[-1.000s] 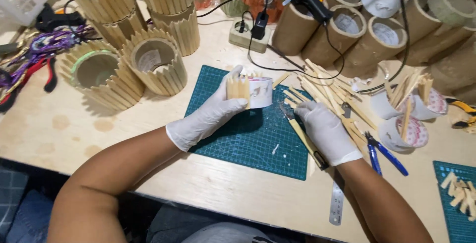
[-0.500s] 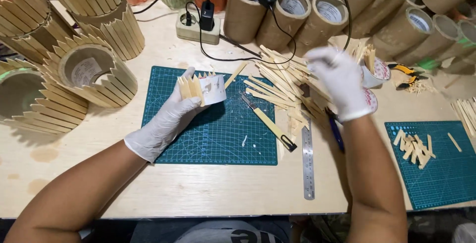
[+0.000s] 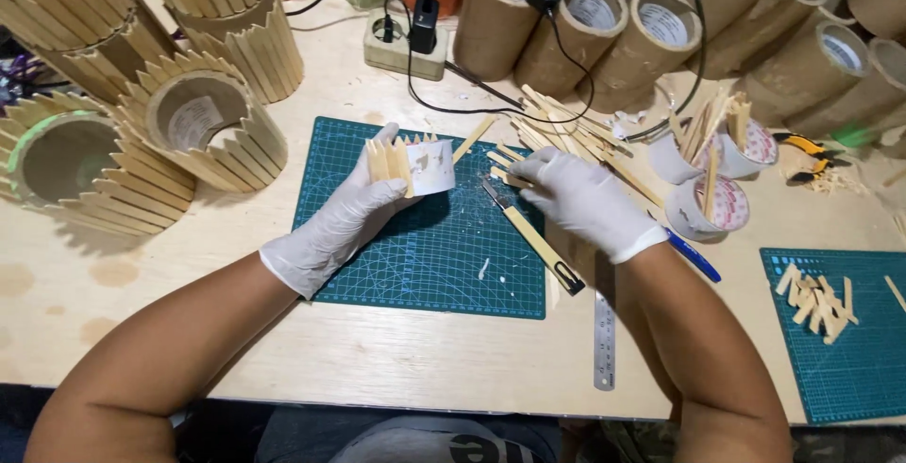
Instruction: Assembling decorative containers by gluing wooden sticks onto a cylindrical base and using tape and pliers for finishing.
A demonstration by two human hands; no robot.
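A steel ruler (image 3: 604, 340) lies on the worktop (image 3: 396, 350) beside a green cutting mat (image 3: 444, 255); cardboard tubes (image 3: 651, 38) and a power strip (image 3: 406, 43) stand behind.

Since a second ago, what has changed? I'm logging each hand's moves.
The right hand went up to the pile of wooden sticks, then came back toward the green cutting mat, fingers on a stick at the pile's near edge. The left hand kept hold of the small white tube with sticks glued on. The craft knife and steel ruler stayed put.
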